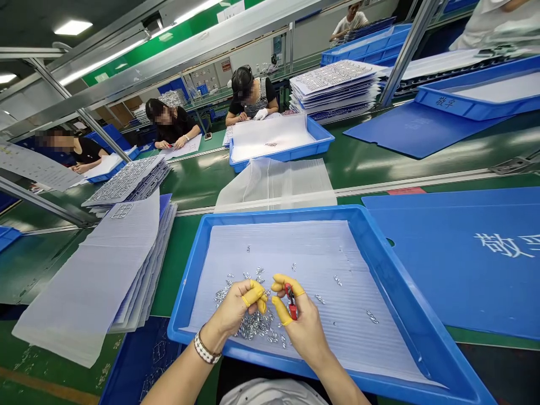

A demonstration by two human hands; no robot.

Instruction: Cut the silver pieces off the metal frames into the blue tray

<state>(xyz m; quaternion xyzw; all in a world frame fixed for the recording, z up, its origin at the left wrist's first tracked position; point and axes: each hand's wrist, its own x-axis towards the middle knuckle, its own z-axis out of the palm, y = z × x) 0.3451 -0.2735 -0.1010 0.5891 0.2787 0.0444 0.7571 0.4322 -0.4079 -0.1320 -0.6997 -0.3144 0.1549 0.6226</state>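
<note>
My left hand point(244, 301), with yellow finger covers on its fingertips, is closed in a pinch over the blue tray point(375, 264). What it pinches is too small to make out; a silvery bit shows by the fingertips. Close beside it, my right hand point(304, 318) also wears yellow finger covers. A small red-handled tool point(292, 309) is held in its curled fingers, thumb and forefinger slightly apart. Under and around my left hand lies a pile of small silvery metal links point(255, 326). A few single links point(372, 316) are scattered right on the white sheet point(358, 343) lining the tray.
Left of the tray stands a stack of white sheets point(97, 270). A blue board point(455, 253) lies to the right. Beyond the tray are a translucent sheet point(278, 183), another blue tray point(295, 151) and stacked layered sheets point(337, 84). Several people work across the green bench.
</note>
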